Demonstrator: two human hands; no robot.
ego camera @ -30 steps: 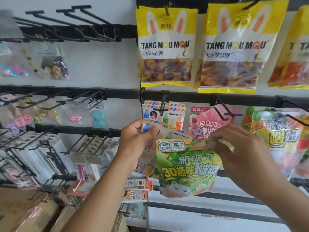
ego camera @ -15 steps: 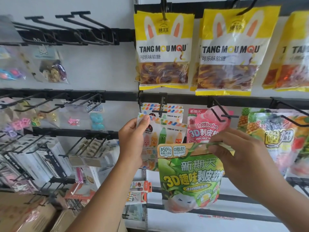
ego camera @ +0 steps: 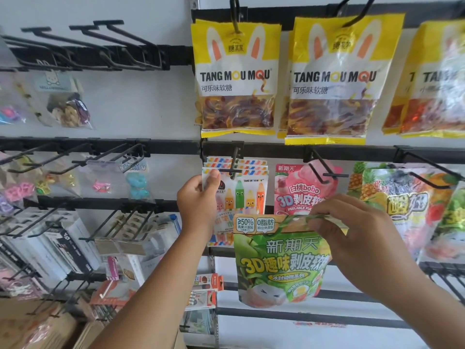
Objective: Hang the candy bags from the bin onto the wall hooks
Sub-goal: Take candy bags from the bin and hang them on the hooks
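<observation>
The left hand (ego camera: 198, 197) has lifted the crayon bag (ego camera: 239, 195) up to its hook (ego camera: 232, 170), pinching the top corner; it looks nearly hung. The right hand (ego camera: 352, 238) still grips the green bag (ego camera: 281, 260) by its top edge, below the peach bag (ego camera: 294, 190), waiting for a hook. The wall (ego camera: 138, 109) carries black rails; yellow bags (ego camera: 236, 76) hang above, and empty hooks (ego camera: 105, 34) stand at left.

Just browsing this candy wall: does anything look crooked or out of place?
Only the green candy bag stands out: it is on no hook, held by its top edge in the right hand. The hung bags look orderly.
</observation>
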